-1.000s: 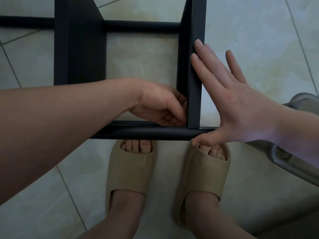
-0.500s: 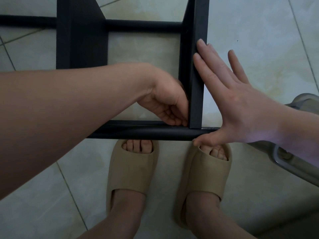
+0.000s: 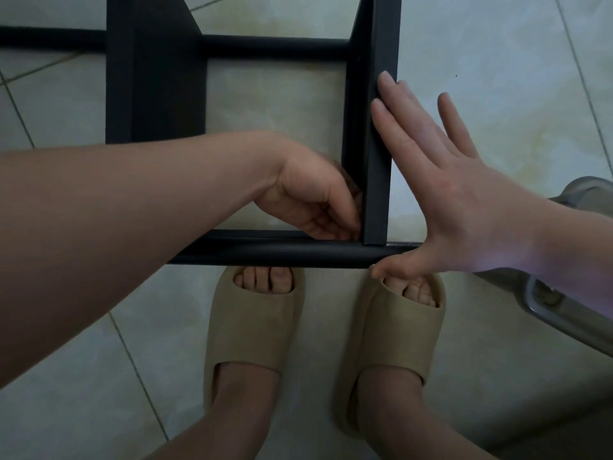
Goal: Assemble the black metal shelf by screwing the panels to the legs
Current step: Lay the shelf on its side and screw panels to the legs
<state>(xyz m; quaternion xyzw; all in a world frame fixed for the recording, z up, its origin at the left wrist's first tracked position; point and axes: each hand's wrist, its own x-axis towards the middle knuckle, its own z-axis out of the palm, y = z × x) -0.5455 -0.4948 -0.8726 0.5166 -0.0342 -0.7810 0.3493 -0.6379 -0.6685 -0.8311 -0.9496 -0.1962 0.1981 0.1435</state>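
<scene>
**A:** How will this shelf [image 3: 156, 94] handle?

**B:** Stiff painted steel, I'd judge. It looks fairly light but awkward, and smooth enough to slip. It stands on the tiled floor [image 3: 497, 78], just ahead of your slippers [image 3: 252, 327]. Brace it by flat faces and the round tube, not by thin edges.

**A:** And its look?

**B:** Matt black throughout. A flat panel [image 3: 378, 144] meets a round leg [image 3: 282, 252] at a square corner.

**A:** My hands?

**B:** Your right hand [image 3: 464, 207] is spread flat, with its fingertips on the panel's outer face and its thumb against the leg. Your left hand [image 3: 315, 204] curls into the inner corner. I cannot tell whether it pinches a screw.
</scene>
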